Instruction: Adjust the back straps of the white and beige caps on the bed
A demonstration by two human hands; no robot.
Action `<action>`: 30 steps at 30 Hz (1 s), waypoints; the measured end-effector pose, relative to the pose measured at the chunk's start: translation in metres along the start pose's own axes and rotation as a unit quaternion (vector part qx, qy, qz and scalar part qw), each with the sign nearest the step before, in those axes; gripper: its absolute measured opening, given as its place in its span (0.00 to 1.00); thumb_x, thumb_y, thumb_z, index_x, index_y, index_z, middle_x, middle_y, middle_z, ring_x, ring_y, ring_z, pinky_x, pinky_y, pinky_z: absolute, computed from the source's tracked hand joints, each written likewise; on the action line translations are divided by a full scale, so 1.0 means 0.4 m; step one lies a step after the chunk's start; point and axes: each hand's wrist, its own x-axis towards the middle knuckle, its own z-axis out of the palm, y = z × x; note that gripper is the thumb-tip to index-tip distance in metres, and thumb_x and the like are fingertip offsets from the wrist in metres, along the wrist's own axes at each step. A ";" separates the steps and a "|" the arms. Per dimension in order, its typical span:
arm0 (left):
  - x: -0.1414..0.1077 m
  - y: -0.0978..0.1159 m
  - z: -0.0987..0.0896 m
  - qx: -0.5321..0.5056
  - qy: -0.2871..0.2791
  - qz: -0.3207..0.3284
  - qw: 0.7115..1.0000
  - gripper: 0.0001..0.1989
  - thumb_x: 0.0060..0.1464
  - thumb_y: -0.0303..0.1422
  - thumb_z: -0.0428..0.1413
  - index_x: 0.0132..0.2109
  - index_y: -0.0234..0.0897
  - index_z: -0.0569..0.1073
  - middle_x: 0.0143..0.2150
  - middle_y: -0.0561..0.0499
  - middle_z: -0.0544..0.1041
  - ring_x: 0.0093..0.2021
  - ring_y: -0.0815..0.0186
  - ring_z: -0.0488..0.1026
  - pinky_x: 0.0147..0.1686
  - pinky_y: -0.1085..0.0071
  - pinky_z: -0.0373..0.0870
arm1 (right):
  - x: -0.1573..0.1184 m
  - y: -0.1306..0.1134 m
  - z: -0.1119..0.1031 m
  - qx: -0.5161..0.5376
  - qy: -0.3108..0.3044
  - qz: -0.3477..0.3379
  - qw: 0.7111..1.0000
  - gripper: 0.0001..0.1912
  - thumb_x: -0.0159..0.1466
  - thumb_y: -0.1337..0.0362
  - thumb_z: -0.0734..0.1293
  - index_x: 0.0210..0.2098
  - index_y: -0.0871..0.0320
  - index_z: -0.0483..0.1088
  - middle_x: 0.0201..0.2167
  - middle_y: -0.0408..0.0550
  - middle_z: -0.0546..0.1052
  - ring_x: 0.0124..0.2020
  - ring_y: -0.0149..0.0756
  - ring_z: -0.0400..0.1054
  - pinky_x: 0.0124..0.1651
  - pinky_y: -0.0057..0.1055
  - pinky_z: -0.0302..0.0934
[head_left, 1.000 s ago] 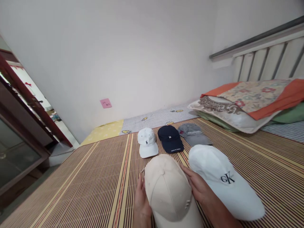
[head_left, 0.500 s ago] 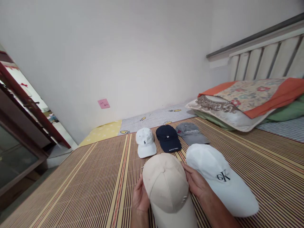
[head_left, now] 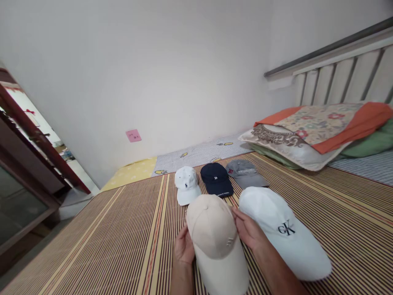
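Between my two hands is a beige baseball cap [head_left: 211, 229], its brim pointing down toward me. My left hand [head_left: 184, 246] grips the cap's left side, and my right hand [head_left: 248, 229] grips its right side; some fingertips are hidden behind the cap. Just right of my right hand lies a larger white cap [head_left: 282, 229] with black "CK" letters. Behind the beige cap a small white cap [head_left: 186, 184], a navy cap [head_left: 216, 178] and a grey cap [head_left: 245, 174] rest side by side in a row.
The caps lie on a striped bamboo mat [head_left: 123, 237] over a bed. Pillows [head_left: 307, 151] with a floral orange-edged cover [head_left: 331, 119] are stacked at the right. A pale wall [head_left: 184, 73] with a pink note [head_left: 133, 135] stands behind. A doorway shows at the far left.
The beige cap has tilted back in my hands, so more of its brim and front now shows. Both hands stay on its sides. The other caps stay in place.
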 end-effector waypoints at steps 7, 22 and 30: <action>0.023 -0.014 -0.005 -0.017 0.041 -0.021 0.999 0.25 0.72 0.29 0.42 0.71 0.37 0.66 0.52 0.45 0.86 0.54 0.65 0.82 0.70 0.69 0.57 | 0.021 -0.005 -0.035 -0.042 -0.009 -0.002 0.999 0.23 0.44 0.54 0.83 0.37 0.58 0.83 0.45 0.56 0.86 0.63 0.55 0.71 0.68 0.43 0.60; 0.022 -0.024 0.003 0.010 0.182 -0.016 0.983 0.22 0.70 0.25 0.45 0.66 0.29 0.71 0.42 0.41 0.88 0.44 0.59 0.85 0.63 0.62 0.71 | 0.013 0.020 -0.048 -0.103 0.034 -0.013 0.994 0.15 0.45 0.59 0.80 0.33 0.55 0.83 0.39 0.50 0.88 0.56 0.55 0.77 0.67 0.46 0.61; 0.018 -0.034 -0.004 0.016 0.237 -0.010 0.971 0.20 0.67 0.24 0.51 0.62 0.26 0.74 0.43 0.39 0.87 0.46 0.57 0.85 0.59 0.62 0.75 | 0.014 0.028 -0.057 -0.112 0.052 -0.004 0.992 0.13 0.44 0.63 0.78 0.31 0.56 0.82 0.34 0.52 0.87 0.50 0.56 0.79 0.61 0.48 0.65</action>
